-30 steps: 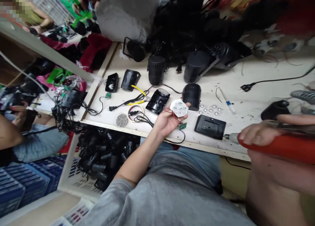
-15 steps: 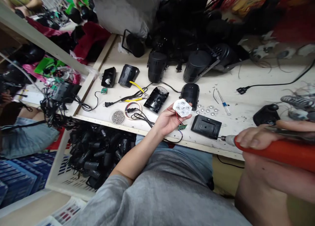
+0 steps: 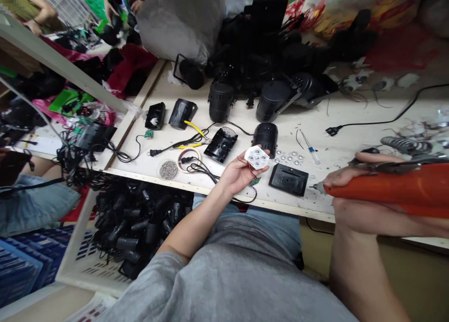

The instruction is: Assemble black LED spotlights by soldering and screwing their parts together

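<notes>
My left hand [image 3: 238, 175] is closed around a white hexagonal LED board [image 3: 257, 157] with several lenses, held over the table's near edge. Red and black wires run from the board to a small green circuit board [image 3: 253, 181] hanging under it. My right hand [image 3: 354, 179] grips an orange electric screwdriver [image 3: 386, 188], its metal bit pointing left, just right of a flat black rectangular cover [image 3: 288, 179]. A short black cylindrical housing [image 3: 265, 137] stands just beyond the LED board.
The white table [image 3: 351, 125] carries several black lamp housings [image 3: 220, 101], loose clear lenses [image 3: 291, 157], a dish of screws [image 3: 169, 169], yellow-handled pliers [image 3: 192, 135], a tape roll and plug cords. A white crate [image 3: 105, 247] of black parts sits below left. Another person's jeans-clad leg [image 3: 31, 205] is at the left.
My right hand with the orange screwdriver has risen and tilted, the bit now nearer the black cover. My left hand holds the LED board in much the same place. The view has shifted slightly.
</notes>
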The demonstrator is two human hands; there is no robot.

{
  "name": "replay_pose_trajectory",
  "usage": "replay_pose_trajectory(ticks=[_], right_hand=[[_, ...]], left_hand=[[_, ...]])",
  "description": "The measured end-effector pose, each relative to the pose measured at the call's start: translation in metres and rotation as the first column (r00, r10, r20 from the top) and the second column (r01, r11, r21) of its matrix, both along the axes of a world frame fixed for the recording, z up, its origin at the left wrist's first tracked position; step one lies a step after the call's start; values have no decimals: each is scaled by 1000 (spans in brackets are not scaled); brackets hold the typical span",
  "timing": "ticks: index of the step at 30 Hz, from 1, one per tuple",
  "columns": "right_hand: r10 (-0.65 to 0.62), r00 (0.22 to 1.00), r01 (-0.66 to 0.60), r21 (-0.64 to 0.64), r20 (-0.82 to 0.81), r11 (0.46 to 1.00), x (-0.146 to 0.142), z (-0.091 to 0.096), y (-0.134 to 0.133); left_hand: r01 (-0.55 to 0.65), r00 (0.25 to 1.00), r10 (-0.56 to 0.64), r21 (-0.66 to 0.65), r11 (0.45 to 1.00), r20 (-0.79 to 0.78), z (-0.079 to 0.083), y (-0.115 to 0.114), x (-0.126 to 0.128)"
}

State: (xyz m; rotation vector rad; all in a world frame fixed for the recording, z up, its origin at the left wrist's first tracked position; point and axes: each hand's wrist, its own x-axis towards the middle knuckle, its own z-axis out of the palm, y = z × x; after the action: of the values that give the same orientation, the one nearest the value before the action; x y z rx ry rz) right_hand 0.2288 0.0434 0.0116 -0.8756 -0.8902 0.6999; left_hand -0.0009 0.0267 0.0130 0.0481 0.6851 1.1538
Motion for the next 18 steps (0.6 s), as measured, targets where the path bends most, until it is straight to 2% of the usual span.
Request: replay_pose_trajectory(ticks=[3, 6, 10, 18], right_hand=[[-35, 999, 35, -9, -40, 999, -1, -8, 4], [0, 1000, 0, -1, -19, 1000, -11, -1, 3], [17, 998, -22, 77, 65, 997, -22, 11, 1], [-33, 994, 23, 98, 102, 995, -19, 19, -4]], left_hand=[[-3, 1000, 3, 14, 1000, -6, 0, 0, 1], [-9, 1000, 9, 12, 1000, 3, 0, 0, 1], [-7, 1000, 7, -1, 1000, 10, -2, -1, 1], [-28, 1000, 28, -12, 1000, 11, -2, -1, 0]])
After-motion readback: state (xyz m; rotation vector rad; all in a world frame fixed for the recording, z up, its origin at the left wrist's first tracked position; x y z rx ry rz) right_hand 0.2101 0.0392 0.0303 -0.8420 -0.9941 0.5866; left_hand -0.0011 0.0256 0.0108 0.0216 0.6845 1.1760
